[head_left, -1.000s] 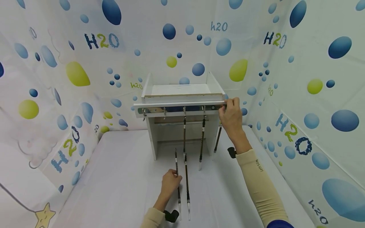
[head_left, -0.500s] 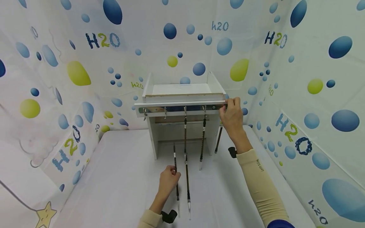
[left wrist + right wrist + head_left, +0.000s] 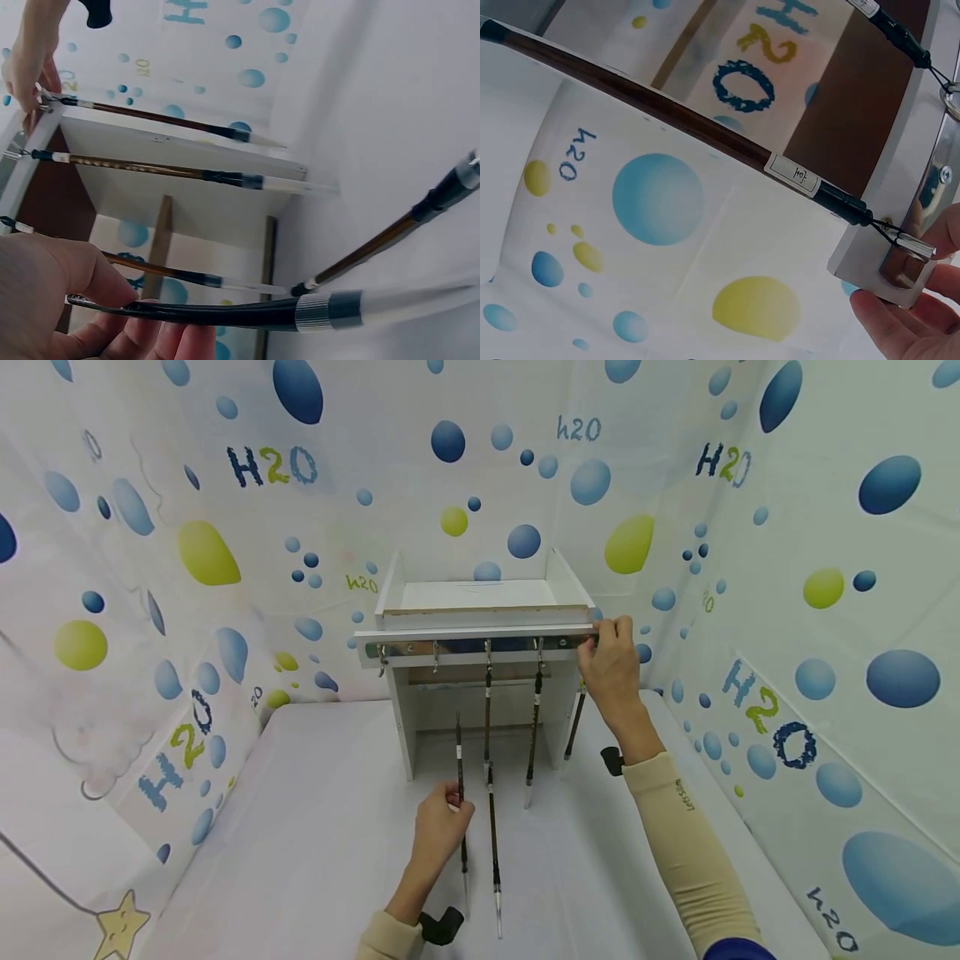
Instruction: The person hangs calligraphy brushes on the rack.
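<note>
My left hand (image 3: pixel 441 827) pinches a dark-handled calligraphy brush (image 3: pixel 255 315) between thumb and fingers. Its clear-capped tip points towards me in the head view, its other end towards the shelf. Another calligraphy brush (image 3: pixel 492 835) lies on the white table just right of it. With curled fingers, my right hand (image 3: pixel 611 668) grips the right end of the white shelf's front board, where a metal hook rail (image 3: pixel 465 647) is fixed. Three brushes hang from the rail by cord loops; the rightmost brush (image 3: pixel 667 112) is beside my right hand. The two left hooks (image 3: pixel 435 653) carry nothing.
The white shelf (image 3: pixel 402 727) stands at the back of the table (image 3: pixel 315 827), with an open tray-like top (image 3: pixel 472 597). Behind and at both sides rise white curtains (image 3: pixel 525 485) printed with blue and green bubbles. A black wrist camera (image 3: pixel 442 927) is below my left hand.
My left hand has moved forward and slightly left with the brush, whose far end now reaches closer to the shelf. My right hand keeps its grip on the board's end.
</note>
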Tool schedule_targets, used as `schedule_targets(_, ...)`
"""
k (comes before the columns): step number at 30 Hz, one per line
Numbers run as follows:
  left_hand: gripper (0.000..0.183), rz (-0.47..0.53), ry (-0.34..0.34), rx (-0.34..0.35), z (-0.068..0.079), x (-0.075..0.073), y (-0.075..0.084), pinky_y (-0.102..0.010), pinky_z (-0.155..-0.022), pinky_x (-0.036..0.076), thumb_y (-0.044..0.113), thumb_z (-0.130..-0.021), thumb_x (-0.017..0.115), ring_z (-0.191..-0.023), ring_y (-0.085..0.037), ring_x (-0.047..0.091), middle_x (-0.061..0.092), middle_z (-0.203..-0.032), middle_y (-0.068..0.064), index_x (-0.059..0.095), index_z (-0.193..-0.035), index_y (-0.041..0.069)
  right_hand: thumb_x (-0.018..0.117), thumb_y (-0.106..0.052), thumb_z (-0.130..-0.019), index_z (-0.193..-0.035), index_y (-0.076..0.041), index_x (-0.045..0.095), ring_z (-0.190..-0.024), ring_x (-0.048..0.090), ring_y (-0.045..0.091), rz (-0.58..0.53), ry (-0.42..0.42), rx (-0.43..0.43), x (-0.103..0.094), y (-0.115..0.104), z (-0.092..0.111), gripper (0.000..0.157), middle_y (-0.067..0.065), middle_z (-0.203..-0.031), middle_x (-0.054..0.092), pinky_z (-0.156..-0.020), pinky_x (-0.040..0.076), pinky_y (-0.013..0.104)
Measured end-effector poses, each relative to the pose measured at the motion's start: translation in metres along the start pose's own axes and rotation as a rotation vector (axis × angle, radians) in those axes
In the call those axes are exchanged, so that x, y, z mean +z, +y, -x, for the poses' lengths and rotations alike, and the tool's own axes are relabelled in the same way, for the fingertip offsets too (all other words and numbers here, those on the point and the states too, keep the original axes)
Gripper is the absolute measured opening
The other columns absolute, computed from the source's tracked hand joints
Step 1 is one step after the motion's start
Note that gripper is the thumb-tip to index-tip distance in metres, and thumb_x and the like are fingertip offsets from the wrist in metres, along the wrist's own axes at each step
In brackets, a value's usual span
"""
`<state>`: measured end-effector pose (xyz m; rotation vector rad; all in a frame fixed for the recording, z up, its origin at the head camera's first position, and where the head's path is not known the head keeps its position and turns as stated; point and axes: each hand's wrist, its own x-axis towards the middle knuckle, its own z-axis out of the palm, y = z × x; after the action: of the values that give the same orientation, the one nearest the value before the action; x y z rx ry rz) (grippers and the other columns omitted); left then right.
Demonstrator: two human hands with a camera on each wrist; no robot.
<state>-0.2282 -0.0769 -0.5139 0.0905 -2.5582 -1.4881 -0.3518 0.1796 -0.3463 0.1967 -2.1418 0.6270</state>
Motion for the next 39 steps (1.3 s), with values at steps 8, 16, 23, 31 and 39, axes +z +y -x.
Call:
schedule_targets(8,0.033,-0.012,0.020,0.071,0.000,-0.011,0.013,-0.022,-0.049,0.042,0.007,-0.083,0.062,-0.059,-0.008,0.053,0.071,-0.089,-0.011,0.065,-0.113,-0.003,0.060,0.000,-0.090,-0.113,0.011,0.061,-0.084,0.065,0.039,-0.003,-0.008,0.006,0.000,0.000,0.000,0.026,0.025,-0.104,0.051,-0.073,0.060,0.045)
schedule_targets(16,0.032,-0.003,0.074,0.141,0.000,-0.023,0.023,-0.021,-0.051,0.046,0.004,-0.083,0.062,-0.065,-0.010,0.061,0.070,-0.090,-0.012,0.063,-0.115,-0.004,0.059,0.000,-0.091,-0.114,0.012,0.062,-0.083,0.065,0.041,-0.001,-0.002,0.003,0.000,0.000,0.000,0.026,0.025,-0.104,0.051,-0.071,0.060,0.047)
schedule_targets(23,0.031,-0.017,0.126,0.176,-0.002,-0.033,0.032,-0.023,-0.059,0.049,0.006,-0.085,0.062,-0.074,-0.016,0.065,0.070,-0.094,-0.013,0.064,-0.115,-0.002,0.059,0.001,-0.089,-0.113,0.013,0.061,-0.084,0.065,0.040,-0.003,0.005,-0.008,-0.001,0.000,0.000,0.027,0.026,-0.104,0.051,-0.071,0.060,0.046)
schedule_targets(31,0.032,-0.018,0.158,0.209,-0.009,-0.043,0.036,-0.022,-0.059,0.049,0.004,-0.086,0.061,-0.076,-0.017,0.066,0.069,-0.095,-0.013,0.063,-0.116,-0.003,0.060,0.001,-0.089,-0.111,0.013,0.061,-0.086,0.065,0.039,-0.002,0.008,-0.010,-0.001,0.000,0.000,0.025,0.026,-0.104,0.050,-0.073,0.060,0.044)
schedule_targets(39,0.032,-0.047,0.183,0.236,-0.014,-0.048,0.037,-0.023,-0.060,0.050,0.003,-0.086,0.061,-0.077,-0.019,0.066,0.069,-0.095,-0.014,0.063,-0.117,-0.003,0.059,0.001,-0.090,-0.111,0.013,0.061,-0.093,0.062,0.038,0.002,-0.005,-0.012,-0.001,-0.001,0.001,0.024,0.027,-0.105,0.050,-0.077,0.060,0.043)
